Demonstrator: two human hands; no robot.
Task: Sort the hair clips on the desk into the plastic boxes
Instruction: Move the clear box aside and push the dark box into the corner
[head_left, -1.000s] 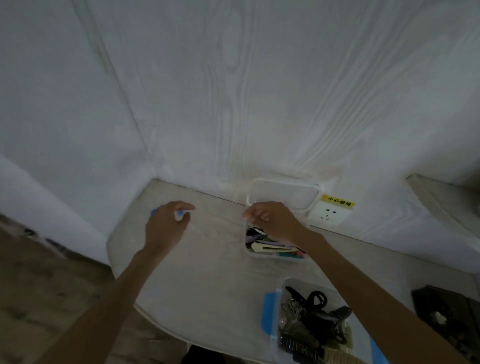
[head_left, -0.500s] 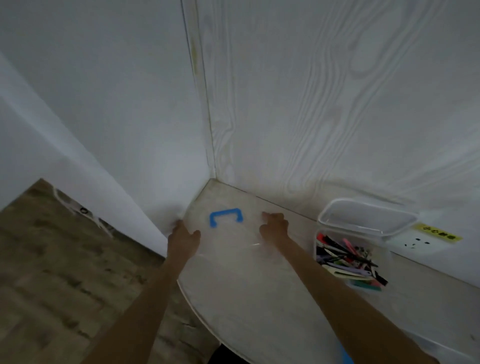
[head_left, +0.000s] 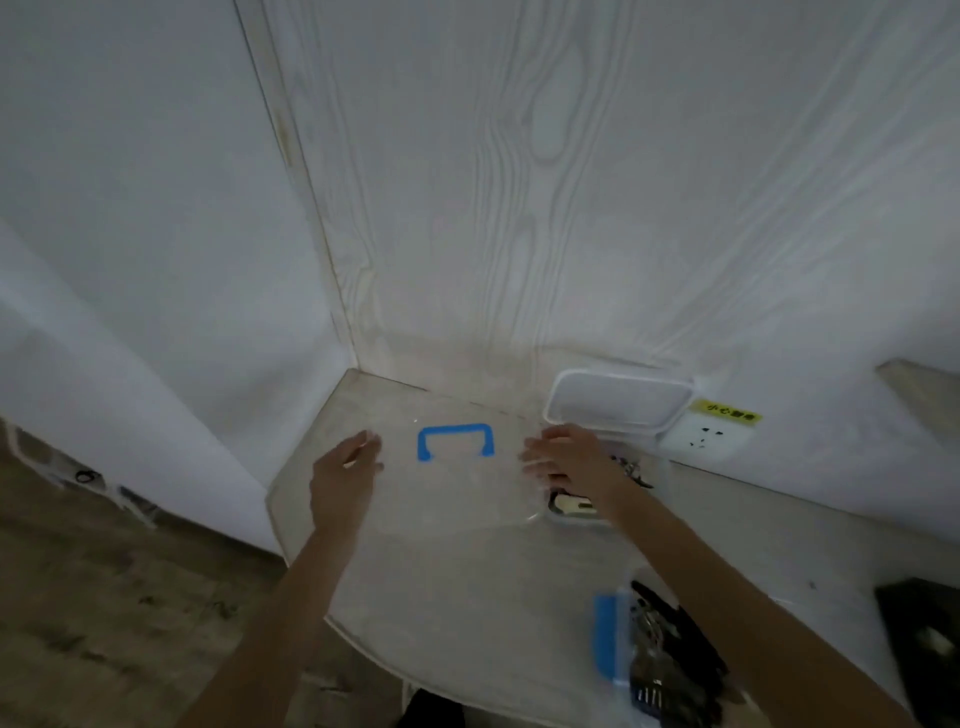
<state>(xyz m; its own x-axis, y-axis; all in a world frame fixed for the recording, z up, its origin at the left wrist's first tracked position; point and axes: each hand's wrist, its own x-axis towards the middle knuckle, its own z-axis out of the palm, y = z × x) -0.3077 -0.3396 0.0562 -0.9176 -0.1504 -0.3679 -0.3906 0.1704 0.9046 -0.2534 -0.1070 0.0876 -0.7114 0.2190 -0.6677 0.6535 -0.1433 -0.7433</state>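
Nearest the camera, at the desk's front edge, sits the clear plastic box with blue latches, packed with dark hair clips and open on top. It is back in view now after dropping almost out of frame half a second ago, as the head swings right again.

Further in, both hands are on the clear plastic lid with the blue handle. The left hand holds its left edge, the right hand its right edge, and the fingers on both look fairly straight along the rim, though motion blur makes the exact hold hard to tell. A second ago the hands were apart, the right one over the small box; now they have come together on this lid, and it looks raised off the pale round-edged desk.

Just behind the right wrist is the small clear box of coloured hair clips, its white-rimmed lid leaning on the wall beside the white wall socket.

My read: sorting looks done, and closing the near box comes next.
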